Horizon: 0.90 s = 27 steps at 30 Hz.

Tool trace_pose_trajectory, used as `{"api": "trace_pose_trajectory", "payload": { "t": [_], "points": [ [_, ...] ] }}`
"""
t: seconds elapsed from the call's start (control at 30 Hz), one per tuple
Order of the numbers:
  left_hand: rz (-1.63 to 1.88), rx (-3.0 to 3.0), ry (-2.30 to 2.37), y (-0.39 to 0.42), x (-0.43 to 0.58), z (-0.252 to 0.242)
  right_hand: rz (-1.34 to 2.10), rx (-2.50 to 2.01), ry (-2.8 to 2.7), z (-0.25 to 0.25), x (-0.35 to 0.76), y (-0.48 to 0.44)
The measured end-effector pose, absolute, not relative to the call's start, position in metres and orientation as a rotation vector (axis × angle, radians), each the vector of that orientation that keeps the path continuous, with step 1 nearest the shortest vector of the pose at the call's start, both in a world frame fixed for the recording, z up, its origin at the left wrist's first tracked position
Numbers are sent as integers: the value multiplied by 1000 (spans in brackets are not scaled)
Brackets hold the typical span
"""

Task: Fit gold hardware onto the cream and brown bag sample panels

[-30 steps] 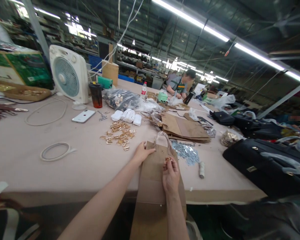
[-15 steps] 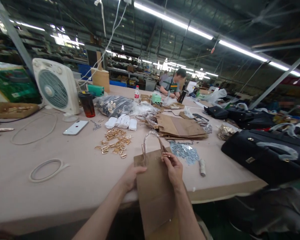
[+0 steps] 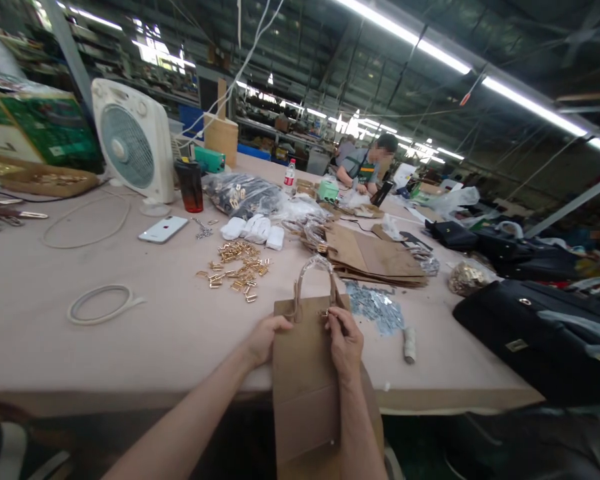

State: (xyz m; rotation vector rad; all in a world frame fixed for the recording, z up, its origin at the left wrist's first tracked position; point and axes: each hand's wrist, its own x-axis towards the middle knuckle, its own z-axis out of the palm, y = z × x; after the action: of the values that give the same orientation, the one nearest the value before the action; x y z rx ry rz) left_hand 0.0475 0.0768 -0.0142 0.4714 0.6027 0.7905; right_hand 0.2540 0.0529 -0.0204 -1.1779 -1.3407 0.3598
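Note:
A brown bag panel (image 3: 305, 373) hangs over the table's front edge, with a plastic-wrapped handle (image 3: 316, 261) arching above its top. My left hand (image 3: 264, 339) grips the panel's left edge, its thumb lying on the front face. At the right foot of the handle, my right hand (image 3: 347, 340) pinches a small gold buckle (image 3: 323, 313); the fingers partly hide it. Beyond the left hand lies a loose heap of gold buckles (image 3: 241, 261). Flat silver metal pieces (image 3: 375, 307) are spread just past the right hand.
Brown panels (image 3: 375, 257) are stacked behind. A thread roll (image 3: 409, 345) and black bag (image 3: 535, 340) lie right. Leftward are a tape ring (image 3: 75, 313), phone (image 3: 163, 229), dark tumbler (image 3: 190, 187) and fan (image 3: 130, 143). A co-worker (image 3: 365, 167) sits across the table.
My right hand has brought the gold buckle and the handle's right end down against the panel. The left hand still grips the panel's edge. The view has shifted somewhat.

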Motion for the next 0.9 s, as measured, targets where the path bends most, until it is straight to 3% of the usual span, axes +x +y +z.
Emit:
{"api": "trace_pose_trajectory", "payload": {
  "t": [0.9],
  "points": [
    [808,563,642,78,48,-15,225,-1184,-1568,-21,246,56]
  ]
}}
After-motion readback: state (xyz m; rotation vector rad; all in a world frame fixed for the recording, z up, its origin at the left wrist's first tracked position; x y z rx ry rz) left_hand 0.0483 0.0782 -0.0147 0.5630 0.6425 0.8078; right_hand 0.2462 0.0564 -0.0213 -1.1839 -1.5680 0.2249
